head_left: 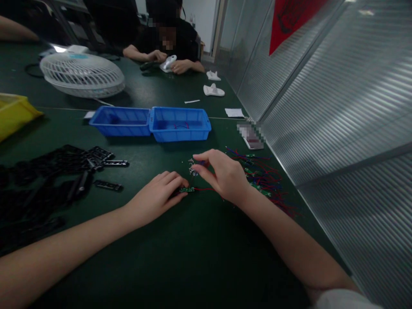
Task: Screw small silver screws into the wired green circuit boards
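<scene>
My left hand (161, 193) rests low over the table with its fingers closed on the end of a small green circuit board (188, 189). A red wire (204, 189) runs from that board to the right, under my right hand (227, 176). The thumb and index finger of my right hand come together in a pinch beside a small cluster of silvery screws (191, 166). Something bluish shows between these fingers, too small to make out. To the right of this hand lies a heap of green boards with red and blue wires (257, 176).
Black plastic parts (71, 171) are piled on the left. Two blue bins (180, 136) stand beyond my hands, with a yellow bin (19, 112) farther left. A white fan (82, 77) lies behind. Across the table a person (170, 43) handles a white part. A ribbed partition (347, 128) borders the right.
</scene>
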